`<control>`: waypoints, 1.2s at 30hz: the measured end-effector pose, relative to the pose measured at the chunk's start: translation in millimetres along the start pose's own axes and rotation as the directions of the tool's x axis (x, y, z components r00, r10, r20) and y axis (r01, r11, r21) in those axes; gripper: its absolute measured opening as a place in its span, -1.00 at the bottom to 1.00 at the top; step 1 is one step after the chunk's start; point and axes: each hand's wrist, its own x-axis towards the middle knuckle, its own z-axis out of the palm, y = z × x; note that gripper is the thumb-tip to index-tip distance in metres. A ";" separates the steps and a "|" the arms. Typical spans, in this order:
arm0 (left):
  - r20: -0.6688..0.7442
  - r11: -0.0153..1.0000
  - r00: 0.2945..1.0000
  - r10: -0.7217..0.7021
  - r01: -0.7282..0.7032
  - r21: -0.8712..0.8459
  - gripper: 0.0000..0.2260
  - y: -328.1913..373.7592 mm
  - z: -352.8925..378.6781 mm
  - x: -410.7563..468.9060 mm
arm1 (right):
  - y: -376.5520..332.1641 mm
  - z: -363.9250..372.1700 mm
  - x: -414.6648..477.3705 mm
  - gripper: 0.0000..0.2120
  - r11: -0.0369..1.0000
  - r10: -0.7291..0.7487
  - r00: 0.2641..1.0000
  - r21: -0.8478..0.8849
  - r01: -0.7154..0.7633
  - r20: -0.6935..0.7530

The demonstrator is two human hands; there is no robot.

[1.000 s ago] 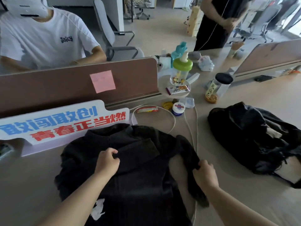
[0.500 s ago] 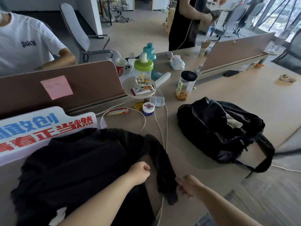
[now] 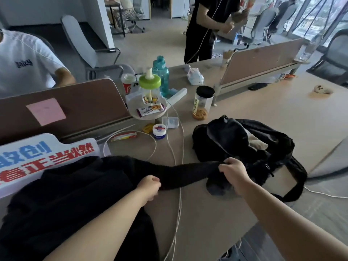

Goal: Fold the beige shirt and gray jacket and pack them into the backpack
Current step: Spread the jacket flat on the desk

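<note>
1. The left hand [image 3: 148, 187], its forearm coming in from the near edge, has its fingers clenched on the jacket [image 3: 75, 194] where the sleeve [image 3: 188, 173] begins, left of the backpack [image 3: 231, 140].
2. The right hand [image 3: 233, 174], arm extended, curls its fingers round the sleeve's far end, just in front of the backpack. The sleeve runs taut between both hands above the worktop [image 3: 207, 213].
3. The dark jacket's body lies on the worktop, well left of the backpack.
4. The backpack lies open, with the beige shirt [image 3: 258, 143] inside.
5. Left of the backpack, a white sign [image 3: 47, 155] reads "敢创" in blue and "春正当燃" in red.
6. Far left beyond the backpack, a white T-shirt [image 3: 28, 59] seems to read "Jaicy".
</note>
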 end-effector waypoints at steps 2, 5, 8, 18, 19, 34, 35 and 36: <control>-0.011 0.994 0.999 -0.052 0.051 -0.101 -0.81 9.2 9.4 3.5 | -12.1 -26.2 10.9 -0.86 0.998 -0.062 0.993 -0.034 0.059 -0.097; 0.004 0.982 0.995 -0.102 0.101 -0.160 -0.83 17.5 19.4 6.2 | -25.9 -45.1 18.5 -0.84 0.950 -0.219 0.968 -0.251 0.184 -0.120; -0.003 0.994 1.000 -0.028 0.028 -0.108 -0.84 22.6 20.5 3.6 | -35.1 -36.5 22.5 -0.82 0.859 -0.332 0.942 -0.426 0.283 -0.044; -0.091 0.746 0.994 0.060 -0.105 -0.657 -0.80 -2.4 -95.8 -50.0 | -150.4 121.7 -39.8 -0.78 0.515 -0.722 0.658 -0.470 0.717 0.213; -0.131 0.708 0.991 0.028 -0.112 -0.697 -0.78 -17.9 -116.4 -56.4 | -162.1 147.8 -59.3 -0.80 0.492 -0.757 0.604 -0.391 0.778 0.250; -0.194 0.536 0.899 -0.393 0.053 -0.842 -0.57 -251.6 -237.3 -98.1 | -39.6 312.8 -177.8 -0.56 0.347 -0.235 0.402 -0.311 0.885 0.885; -0.223 0.556 0.896 -0.385 0.032 -0.830 -0.60 -248.7 -235.2 -92.8 | -37.8 309.4 -170.1 -0.57 0.376 -0.215 0.455 -0.357 0.855 0.864; -0.273 0.583 0.883 -0.382 0.002 -0.813 -0.61 -245.3 -232.7 -85.9 | -37.3 306.7 -162.7 -0.59 0.393 -0.204 0.499 -0.397 0.830 0.842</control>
